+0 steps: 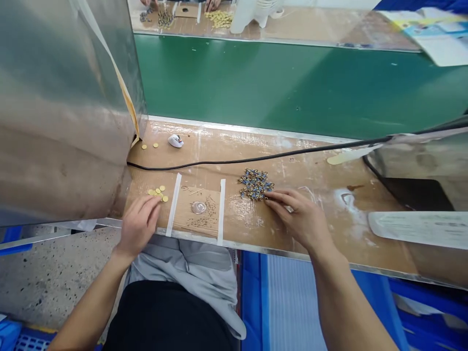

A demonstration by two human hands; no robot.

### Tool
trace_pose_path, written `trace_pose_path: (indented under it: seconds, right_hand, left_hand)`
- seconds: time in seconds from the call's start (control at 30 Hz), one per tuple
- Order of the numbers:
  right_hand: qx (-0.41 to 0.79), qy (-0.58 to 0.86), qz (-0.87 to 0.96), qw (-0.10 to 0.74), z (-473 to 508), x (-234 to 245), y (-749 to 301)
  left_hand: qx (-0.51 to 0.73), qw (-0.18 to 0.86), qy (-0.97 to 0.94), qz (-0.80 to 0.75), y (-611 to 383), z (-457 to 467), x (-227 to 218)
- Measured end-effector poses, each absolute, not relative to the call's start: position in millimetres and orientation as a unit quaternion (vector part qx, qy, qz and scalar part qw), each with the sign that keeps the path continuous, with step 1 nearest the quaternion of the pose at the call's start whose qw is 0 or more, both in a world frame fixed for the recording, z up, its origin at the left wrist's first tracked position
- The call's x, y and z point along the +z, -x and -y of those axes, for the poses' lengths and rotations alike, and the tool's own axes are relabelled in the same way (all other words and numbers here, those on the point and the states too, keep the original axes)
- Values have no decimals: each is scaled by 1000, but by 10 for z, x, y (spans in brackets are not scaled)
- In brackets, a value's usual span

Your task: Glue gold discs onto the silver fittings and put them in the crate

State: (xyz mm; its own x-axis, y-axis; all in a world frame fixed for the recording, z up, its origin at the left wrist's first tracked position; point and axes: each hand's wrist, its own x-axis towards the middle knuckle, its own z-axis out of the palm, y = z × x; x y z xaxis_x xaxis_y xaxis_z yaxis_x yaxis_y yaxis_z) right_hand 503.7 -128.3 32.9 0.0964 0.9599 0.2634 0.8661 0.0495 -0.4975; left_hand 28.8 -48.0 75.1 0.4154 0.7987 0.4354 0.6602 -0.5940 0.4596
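My left hand (pixel 141 222) rests at the left of the workbench, its fingers drawn together against a small cluster of round yellow discs (pixel 157 191). Whether one is between the fingertips is hidden. My right hand (pixel 302 214) pinches with thumb and forefinger at the lower right edge of a pile of small blue-and-brass metal parts (pixel 255 184). One such part seems to be at its fingertips. Between my hands, a small clear round piece (pixel 199 207) lies on a brown cardboard pad (pixel 190 222) flanked by two white tape strips. Dark specks and a thin stick lie on the pad.
A black cable (pixel 234 161) crosses the bench behind the piles. Near the back sits a small white object (pixel 175 141). Metal panels (pixel 66 107) rise at the left. Beyond a green conveyor belt (pixel 256 80), another person's hands (pixel 212 5) are among similar parts.
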Motion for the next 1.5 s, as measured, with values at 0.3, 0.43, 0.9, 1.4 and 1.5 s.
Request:
trace_pose_path:
  seconds: [0.3, 0.43, 0.9, 1.4, 1.5]
  right_hand:
    - [-42, 706, 651, 278, 1280, 213, -4924]
    - [-75, 728, 606, 312, 1271, 152, -4881]
    - [-58, 737, 591, 322, 1197, 178, -4781]
    - [-61, 724, 606, 323, 1314, 122, -4672]
    - [-55, 712, 610, 344, 1169, 221, -4473]
  left_hand:
    - [142, 0, -909, -391, -368, 88, 819]
    - [116, -18, -922, -368, -383, 29, 870]
    - [71, -48, -944, -318, -521, -15, 967]
    - [123, 9, -923, -364, -501, 23, 800]
    - [145, -11, -913, -382, -482, 136, 806]
